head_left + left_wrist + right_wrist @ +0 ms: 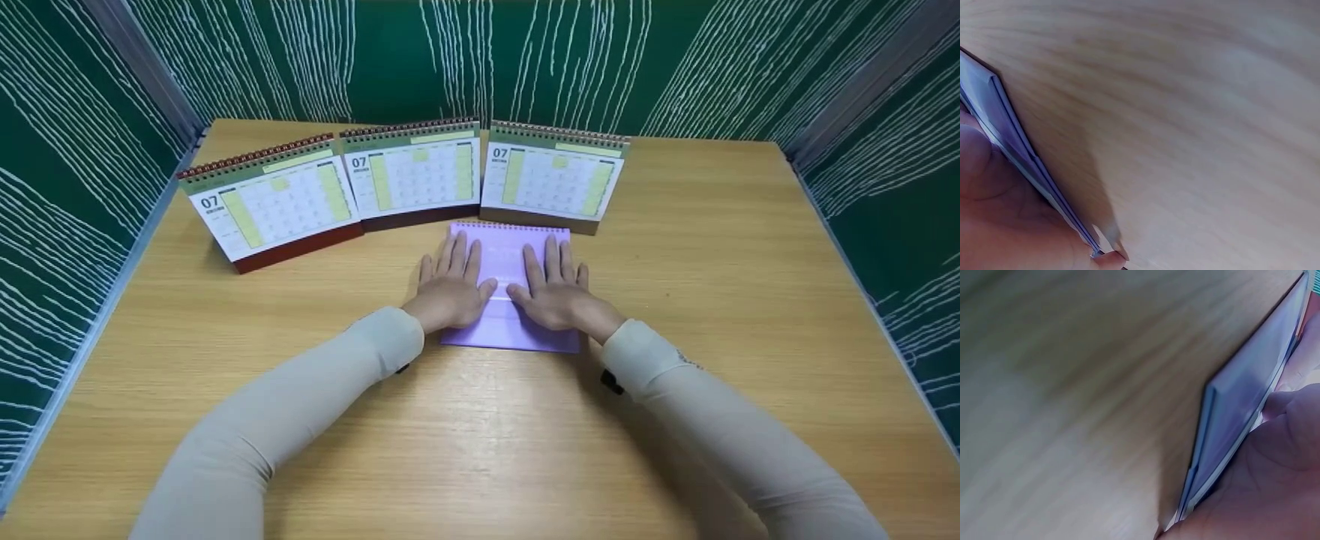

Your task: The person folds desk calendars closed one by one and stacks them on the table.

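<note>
On the counter [712, 300], a red-bottomed calendar [274, 202] stands at ten o'clock from the purple pad [501, 311]. A dark-bottomed calendar [412, 176] stands at eleven. The left hand [454, 296] rests on the pad's nine o'clock side, fingers straight. The pad lies flat, rings at twelve; it seems layered, but the wrist views are blurry. The right hand [553, 300] rests at three, fingers straight too. A brown-bottomed calendar [553, 180] stands near one.

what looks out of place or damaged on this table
Nothing looks spilled or visibly damaged. The purple spiral-bound item lies flat under the left hand and right hand, unlike the three standing calendars, and the leftmost calendar sits most askew.
</note>
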### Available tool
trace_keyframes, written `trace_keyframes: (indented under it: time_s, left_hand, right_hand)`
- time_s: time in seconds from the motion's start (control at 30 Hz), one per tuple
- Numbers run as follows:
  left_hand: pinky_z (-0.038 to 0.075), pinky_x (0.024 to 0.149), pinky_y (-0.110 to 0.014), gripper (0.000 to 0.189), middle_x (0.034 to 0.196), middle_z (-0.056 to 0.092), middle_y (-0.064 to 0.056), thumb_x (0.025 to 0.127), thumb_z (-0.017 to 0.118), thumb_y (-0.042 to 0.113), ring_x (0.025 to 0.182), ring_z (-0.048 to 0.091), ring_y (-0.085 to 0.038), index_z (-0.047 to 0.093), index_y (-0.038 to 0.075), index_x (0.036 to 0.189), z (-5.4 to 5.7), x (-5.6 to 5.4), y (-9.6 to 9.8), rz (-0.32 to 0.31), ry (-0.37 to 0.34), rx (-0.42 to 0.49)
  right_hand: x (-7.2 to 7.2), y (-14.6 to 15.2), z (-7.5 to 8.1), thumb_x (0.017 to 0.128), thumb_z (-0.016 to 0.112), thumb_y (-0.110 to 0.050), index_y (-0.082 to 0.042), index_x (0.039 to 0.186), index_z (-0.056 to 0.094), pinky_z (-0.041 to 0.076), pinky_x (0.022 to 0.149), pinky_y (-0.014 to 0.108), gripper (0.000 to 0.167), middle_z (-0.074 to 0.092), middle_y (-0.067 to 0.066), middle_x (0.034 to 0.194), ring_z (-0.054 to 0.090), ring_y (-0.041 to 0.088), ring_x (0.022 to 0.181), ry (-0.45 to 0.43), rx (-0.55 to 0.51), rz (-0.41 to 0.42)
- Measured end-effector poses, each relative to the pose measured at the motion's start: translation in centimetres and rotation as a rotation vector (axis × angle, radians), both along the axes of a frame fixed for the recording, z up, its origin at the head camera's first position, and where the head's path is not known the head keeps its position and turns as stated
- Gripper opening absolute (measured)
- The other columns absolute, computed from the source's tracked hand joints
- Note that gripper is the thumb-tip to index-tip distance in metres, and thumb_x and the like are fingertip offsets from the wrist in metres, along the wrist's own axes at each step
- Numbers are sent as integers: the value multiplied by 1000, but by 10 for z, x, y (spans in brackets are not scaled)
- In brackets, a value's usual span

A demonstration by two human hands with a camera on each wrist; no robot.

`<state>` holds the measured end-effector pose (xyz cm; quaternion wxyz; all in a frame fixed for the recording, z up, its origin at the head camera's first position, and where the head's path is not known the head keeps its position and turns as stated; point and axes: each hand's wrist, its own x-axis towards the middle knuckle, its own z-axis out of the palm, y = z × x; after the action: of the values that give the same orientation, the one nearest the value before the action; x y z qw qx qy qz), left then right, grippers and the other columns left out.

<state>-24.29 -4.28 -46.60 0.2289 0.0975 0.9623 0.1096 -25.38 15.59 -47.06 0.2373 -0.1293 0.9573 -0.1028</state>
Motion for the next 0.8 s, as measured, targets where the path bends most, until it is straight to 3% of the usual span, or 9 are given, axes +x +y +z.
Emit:
trace_keyframes:
  time_s: [0.2,0.37,0.5,0.63,0.8]
  left_hand:
    - [-14,128,-58,79,172,-33,-7,112,18,59,156,-35,-23,-21,17,167,11,2,-3,-10,-26,3]
    - [-9,130,-57,79,175,-23,-12,113,26,55,161,-24,-28,-9,13,170,26,10,-9,-44,3,50]
    - [-1,131,-57,78,177,-10,-16,113,34,51,164,-12,-33,3,9,171,32,13,-15,-75,71,82]
    - [5,131,-57,74,178,-2,-17,113,38,47,164,-4,-35,11,9,171,31,12,-21,-94,112,133]
    - [10,131,-56,71,178,7,-15,112,46,41,164,5,-35,21,9,170,34,12,-31,-31,131,242]
  right_hand:
    - [-1,2,7,110,25,-59,-13,168,-17,-16,122,70,85,-39,22,166,-38,41,152,-48,-21,16]
    - [5,11,27,112,35,-50,-12,170,-9,-11,124,69,82,-32,23,169,-32,42,155,-78,-73,60]
    - [11,21,42,111,44,-37,-7,171,7,-5,126,69,76,-16,26,174,-20,48,158,-36,-171,114]
    - [11,36,48,109,51,-28,-4,170,16,2,128,68,74,-2,26,176,-7,49,161,9,-287,103]
    - [8,53,57,108,54,-20,3,167,21,17,128,64,72,16,32,171,19,51,157,70,-389,45]
